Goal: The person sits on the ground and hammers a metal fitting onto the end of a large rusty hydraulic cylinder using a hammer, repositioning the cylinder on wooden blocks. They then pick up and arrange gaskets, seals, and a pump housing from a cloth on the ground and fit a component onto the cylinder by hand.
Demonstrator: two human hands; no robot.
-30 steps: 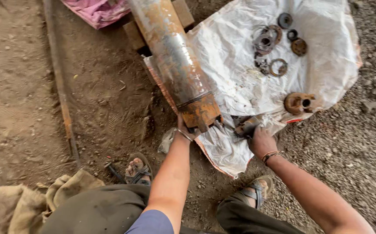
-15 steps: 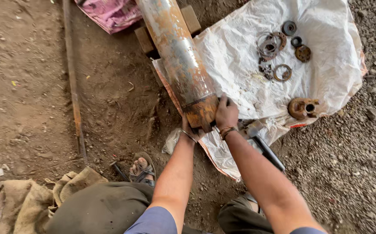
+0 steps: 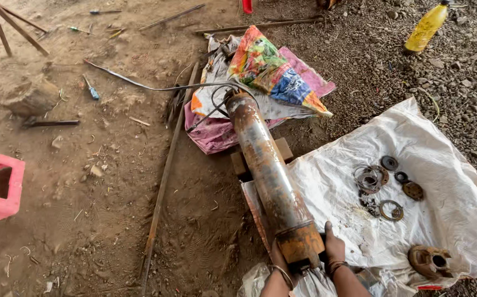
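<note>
Rusty cylinder [image 3: 269, 176] between both hands

One camera on my head, looking down and forward

There is only one view, from the camera worn on my head. It looks steeply down and a little ahead over the dirt ground. My left hand [image 3: 278, 263] and right hand [image 3: 333, 248] sit at the bottom edge, very near the lens. The rusty cylinder [image 3: 269, 176] runs away from me toward the middle. Farther ground fills the top.
</note>
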